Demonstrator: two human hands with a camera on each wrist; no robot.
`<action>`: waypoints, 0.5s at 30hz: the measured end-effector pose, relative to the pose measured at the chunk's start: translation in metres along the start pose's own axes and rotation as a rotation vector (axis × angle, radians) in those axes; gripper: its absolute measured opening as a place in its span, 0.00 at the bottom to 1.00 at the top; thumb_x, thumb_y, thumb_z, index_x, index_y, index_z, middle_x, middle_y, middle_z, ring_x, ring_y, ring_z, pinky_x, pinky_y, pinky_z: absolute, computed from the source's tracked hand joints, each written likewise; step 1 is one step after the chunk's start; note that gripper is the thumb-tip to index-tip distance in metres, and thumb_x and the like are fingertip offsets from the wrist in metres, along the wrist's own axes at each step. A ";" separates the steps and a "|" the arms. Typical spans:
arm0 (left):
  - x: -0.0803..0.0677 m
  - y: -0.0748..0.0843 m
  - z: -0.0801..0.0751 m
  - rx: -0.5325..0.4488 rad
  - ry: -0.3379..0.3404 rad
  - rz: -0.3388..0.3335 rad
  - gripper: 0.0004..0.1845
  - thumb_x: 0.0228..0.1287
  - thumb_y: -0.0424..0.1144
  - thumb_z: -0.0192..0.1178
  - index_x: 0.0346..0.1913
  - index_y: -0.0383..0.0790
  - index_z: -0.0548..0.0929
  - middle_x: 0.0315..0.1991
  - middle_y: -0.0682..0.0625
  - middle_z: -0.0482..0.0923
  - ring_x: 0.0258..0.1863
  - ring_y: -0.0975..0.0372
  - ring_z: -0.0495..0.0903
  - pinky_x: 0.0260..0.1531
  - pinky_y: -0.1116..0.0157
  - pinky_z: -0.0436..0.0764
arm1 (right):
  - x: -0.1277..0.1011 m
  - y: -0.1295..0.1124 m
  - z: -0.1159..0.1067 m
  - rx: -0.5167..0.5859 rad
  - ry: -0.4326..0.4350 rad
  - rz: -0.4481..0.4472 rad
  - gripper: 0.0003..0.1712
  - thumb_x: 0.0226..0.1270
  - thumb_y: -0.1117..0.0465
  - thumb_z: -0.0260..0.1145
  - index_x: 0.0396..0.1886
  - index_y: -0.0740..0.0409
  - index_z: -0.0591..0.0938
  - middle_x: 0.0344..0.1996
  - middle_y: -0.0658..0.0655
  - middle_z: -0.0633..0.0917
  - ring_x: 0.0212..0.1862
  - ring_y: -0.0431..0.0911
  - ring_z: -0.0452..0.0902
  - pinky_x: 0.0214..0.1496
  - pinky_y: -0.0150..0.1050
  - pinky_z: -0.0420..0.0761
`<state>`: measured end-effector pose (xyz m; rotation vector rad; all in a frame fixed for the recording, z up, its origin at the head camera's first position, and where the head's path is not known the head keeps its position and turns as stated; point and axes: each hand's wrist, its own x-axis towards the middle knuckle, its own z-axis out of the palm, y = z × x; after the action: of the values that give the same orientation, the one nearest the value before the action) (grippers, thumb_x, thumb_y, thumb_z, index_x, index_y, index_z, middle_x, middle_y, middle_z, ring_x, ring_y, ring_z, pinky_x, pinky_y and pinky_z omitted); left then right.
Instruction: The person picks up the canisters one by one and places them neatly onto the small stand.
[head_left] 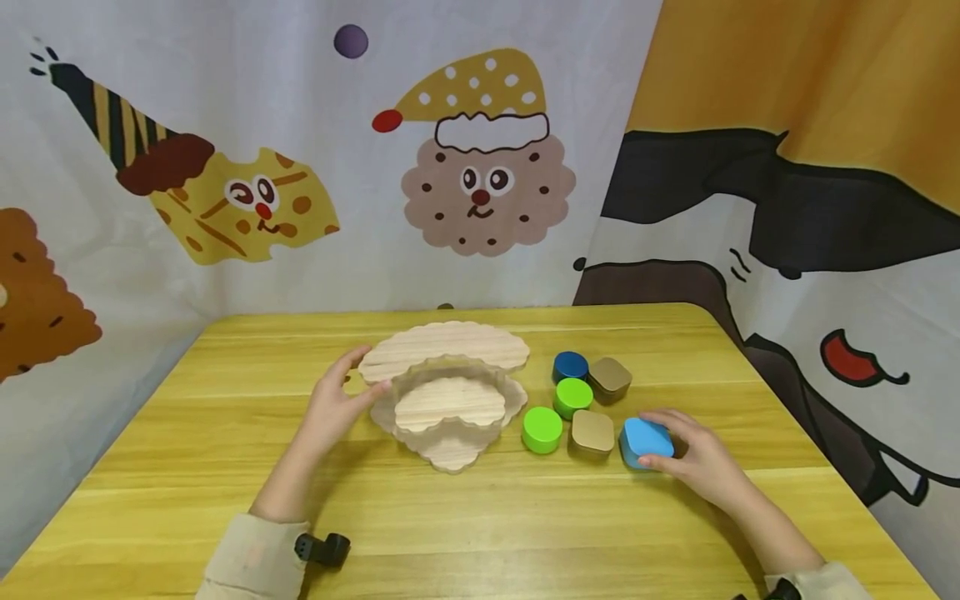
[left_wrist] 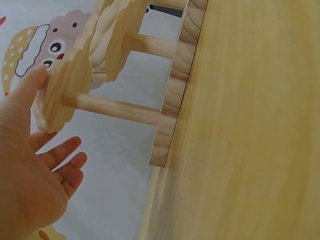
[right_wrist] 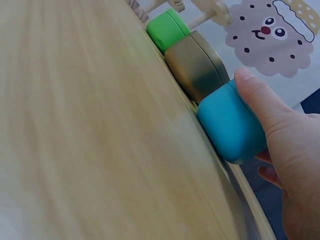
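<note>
**Where our three cameras sit**

From head height we look forward and down over the whole table (head_left: 187, 467). Our wrist views sit low and close: the left shares the wooden tiered stand (left_wrist: 80, 75), the right shares the blue tin (right_wrist: 232, 125).

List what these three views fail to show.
- Head: under the stand's top shelf, the back of its lower tiers is hidden.
- Left wrist: frame edge cuts off the stand's top; tins not in view.
- Right wrist: right hand covers the blue tin's far side; the near table is blurred.
- Tins' contents: lids shut.
</note>
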<state>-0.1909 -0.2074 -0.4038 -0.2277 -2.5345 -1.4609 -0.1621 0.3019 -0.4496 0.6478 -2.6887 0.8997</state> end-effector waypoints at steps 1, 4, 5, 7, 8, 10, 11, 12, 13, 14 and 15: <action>0.000 0.000 0.000 -0.002 0.000 0.002 0.39 0.60 0.48 0.67 0.69 0.34 0.64 0.64 0.38 0.67 0.63 0.48 0.62 0.61 0.45 0.57 | 0.000 0.000 0.000 -0.001 0.006 0.000 0.36 0.47 0.53 0.79 0.57 0.59 0.79 0.51 0.53 0.79 0.52 0.53 0.75 0.48 0.24 0.70; 0.002 -0.001 0.001 -0.008 0.000 0.005 0.38 0.60 0.47 0.67 0.69 0.34 0.64 0.63 0.38 0.67 0.63 0.48 0.63 0.61 0.44 0.56 | -0.001 -0.001 0.000 -0.007 0.029 -0.004 0.35 0.46 0.54 0.79 0.56 0.60 0.80 0.51 0.54 0.80 0.51 0.54 0.75 0.47 0.23 0.71; 0.002 -0.001 0.001 -0.007 0.001 0.006 0.38 0.60 0.47 0.67 0.69 0.34 0.64 0.63 0.38 0.68 0.63 0.48 0.63 0.61 0.44 0.56 | -0.001 -0.001 0.001 -0.007 0.039 -0.006 0.35 0.46 0.55 0.80 0.55 0.60 0.80 0.50 0.54 0.80 0.51 0.54 0.75 0.47 0.23 0.70; 0.001 0.000 0.001 -0.007 0.000 0.009 0.38 0.60 0.47 0.67 0.69 0.34 0.64 0.63 0.38 0.68 0.63 0.48 0.63 0.61 0.44 0.56 | 0.000 -0.001 0.001 0.004 0.063 -0.015 0.34 0.46 0.57 0.80 0.54 0.61 0.80 0.50 0.56 0.80 0.50 0.54 0.75 0.46 0.22 0.70; 0.001 0.000 0.001 -0.007 0.000 0.010 0.38 0.60 0.47 0.67 0.69 0.34 0.64 0.63 0.38 0.68 0.63 0.48 0.63 0.61 0.44 0.56 | 0.000 -0.002 0.001 0.008 0.075 -0.021 0.34 0.45 0.58 0.80 0.54 0.61 0.80 0.50 0.56 0.80 0.50 0.53 0.75 0.46 0.21 0.70; 0.001 -0.001 0.001 -0.008 0.001 0.014 0.38 0.60 0.47 0.67 0.69 0.34 0.64 0.63 0.38 0.68 0.63 0.48 0.63 0.61 0.44 0.57 | 0.000 -0.002 0.001 0.015 0.098 -0.030 0.33 0.45 0.59 0.81 0.54 0.60 0.80 0.50 0.56 0.80 0.50 0.49 0.75 0.46 0.19 0.69; 0.001 -0.001 0.001 -0.009 0.001 0.015 0.38 0.60 0.47 0.67 0.69 0.34 0.64 0.63 0.38 0.68 0.63 0.48 0.63 0.61 0.44 0.57 | 0.000 -0.003 0.001 0.017 0.109 -0.034 0.33 0.44 0.60 0.81 0.53 0.60 0.81 0.49 0.56 0.80 0.50 0.47 0.75 0.46 0.19 0.68; 0.001 -0.001 0.001 -0.010 0.001 0.015 0.38 0.61 0.47 0.67 0.69 0.34 0.64 0.63 0.38 0.68 0.63 0.48 0.63 0.61 0.44 0.57 | 0.001 -0.003 0.001 0.020 0.120 -0.038 0.33 0.43 0.60 0.81 0.53 0.60 0.81 0.49 0.56 0.80 0.50 0.45 0.74 0.46 0.19 0.68; 0.001 -0.002 0.001 -0.012 0.001 0.015 0.38 0.60 0.47 0.67 0.68 0.34 0.64 0.63 0.38 0.68 0.63 0.48 0.63 0.61 0.44 0.57 | 0.001 -0.004 0.000 0.020 0.129 -0.042 0.33 0.43 0.61 0.81 0.53 0.60 0.81 0.49 0.55 0.80 0.50 0.42 0.74 0.46 0.18 0.67; 0.001 -0.002 0.001 -0.013 0.002 0.015 0.38 0.60 0.48 0.67 0.68 0.34 0.65 0.63 0.38 0.68 0.63 0.48 0.63 0.61 0.44 0.57 | 0.001 -0.004 0.000 0.022 0.136 -0.046 0.33 0.43 0.61 0.82 0.52 0.60 0.81 0.49 0.55 0.81 0.50 0.41 0.74 0.47 0.18 0.67; 0.001 -0.002 0.001 -0.013 0.002 0.015 0.38 0.61 0.47 0.67 0.68 0.34 0.65 0.63 0.39 0.68 0.63 0.48 0.63 0.61 0.44 0.57 | 0.002 -0.005 0.000 0.027 0.143 -0.050 0.33 0.42 0.61 0.82 0.52 0.60 0.81 0.49 0.55 0.81 0.50 0.39 0.73 0.47 0.18 0.67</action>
<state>-0.1928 -0.2079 -0.4059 -0.2467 -2.5167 -1.4715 -0.1612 0.2974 -0.4462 0.6279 -2.5275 0.9338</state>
